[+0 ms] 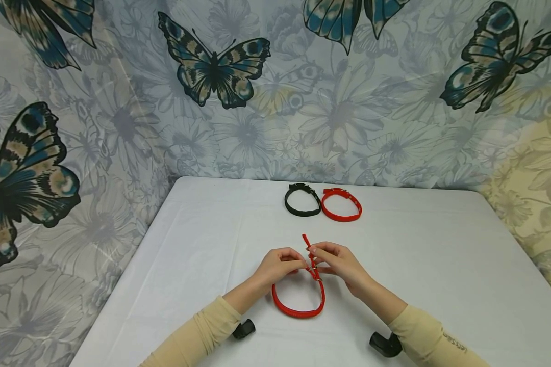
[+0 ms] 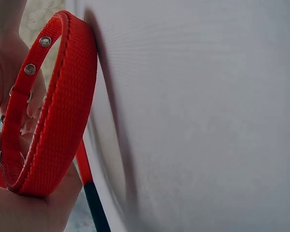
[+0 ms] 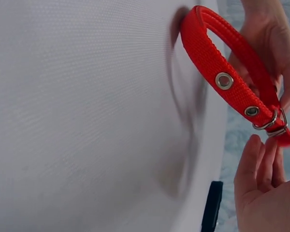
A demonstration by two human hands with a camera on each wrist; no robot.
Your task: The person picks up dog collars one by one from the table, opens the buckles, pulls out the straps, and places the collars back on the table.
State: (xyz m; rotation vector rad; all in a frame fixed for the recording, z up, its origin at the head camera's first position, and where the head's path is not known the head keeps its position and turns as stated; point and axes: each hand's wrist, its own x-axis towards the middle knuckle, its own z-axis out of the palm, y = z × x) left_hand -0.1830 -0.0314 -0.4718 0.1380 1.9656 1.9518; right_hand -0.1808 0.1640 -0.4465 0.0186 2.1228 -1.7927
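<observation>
A red webbing pet collar with metal eyelets stands looped above the white table between both hands. My left hand pinches the collar beside its metal buckle. On the other side, my right hand pinches the strap's free end between thumb and fingers; the tip points up and away. In the left wrist view, the wide padded band faces the camera and partly covers the fingers. The strap passes through the buckle area, but how far it is threaded is hard to tell.
Farther back on the white table, a black collar and another red collar lie side by side, each closed in a loop. Black devices sit by both wrists. Butterfly-patterned cloth hangs behind the table.
</observation>
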